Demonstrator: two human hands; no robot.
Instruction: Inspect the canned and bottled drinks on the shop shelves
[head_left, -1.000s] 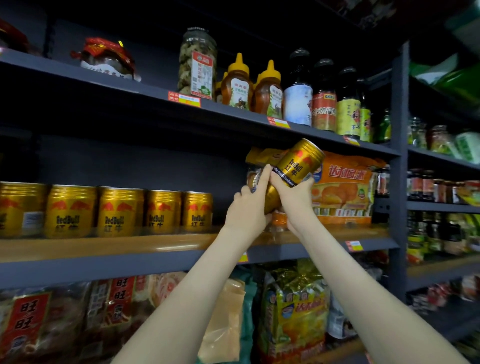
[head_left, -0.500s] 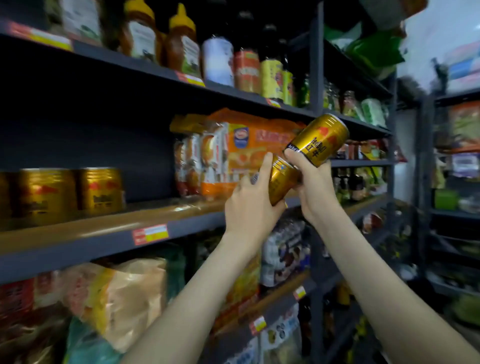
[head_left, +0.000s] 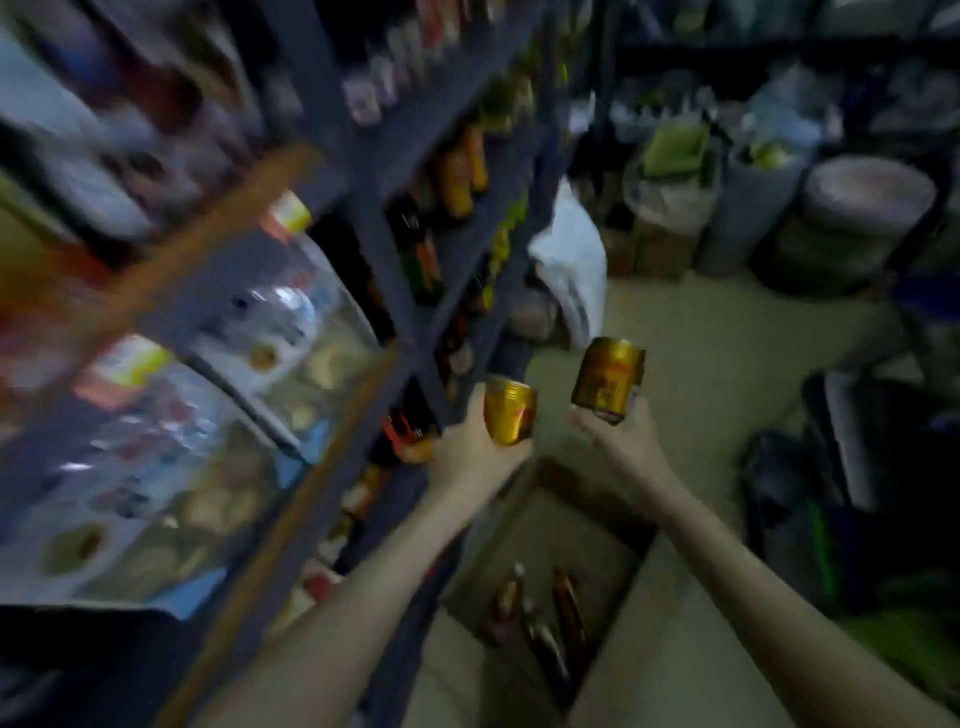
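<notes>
The left hand (head_left: 467, 457) curls round one gold can (head_left: 509, 413) and the right hand (head_left: 626, 441) grips a second can (head_left: 608, 379) by its lower end. Both are held beside the shelves (head_left: 374, 218), above an open box (head_left: 550, 525) of bottles (head_left: 566, 608). The second can leans and seems held low, so it could slip onto the bottles, and the smeared view hints at haste that might knock a can against the shelves.

The head camera is looking steeply downward, facing along the shelves (head_left: 218, 275) toward the floor (head_left: 727, 353). It is standing close beside them.
</notes>
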